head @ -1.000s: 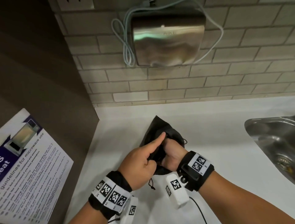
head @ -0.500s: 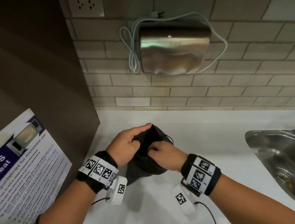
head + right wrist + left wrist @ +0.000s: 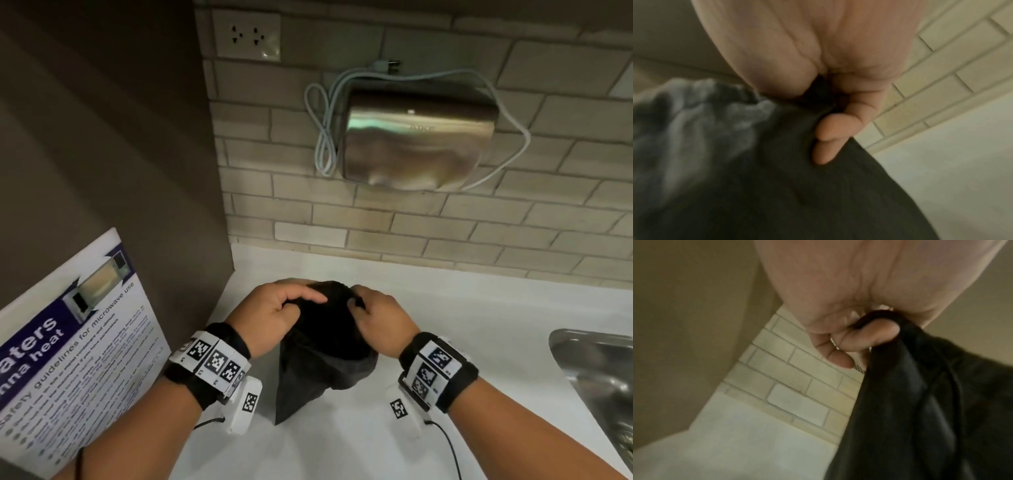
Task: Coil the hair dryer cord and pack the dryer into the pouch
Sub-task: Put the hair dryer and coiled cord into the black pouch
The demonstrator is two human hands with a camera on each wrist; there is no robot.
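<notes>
Pouch (image 3: 322, 359): black fabric, bulging, upright on white counter near the brick wall, lower corner pointing toward viewer; gathered top edge gripped on both sides. Contents not visible.

Brown panel (image 3: 102, 137) blocks left; sink (image 3: 596, 370) right; counter (image 3: 479, 325) between open.

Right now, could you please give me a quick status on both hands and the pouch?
Left hand and right hand both gripping the black pouch at its top, over the white counter. Hair dryer not visible. Nothing in the way.
</notes>
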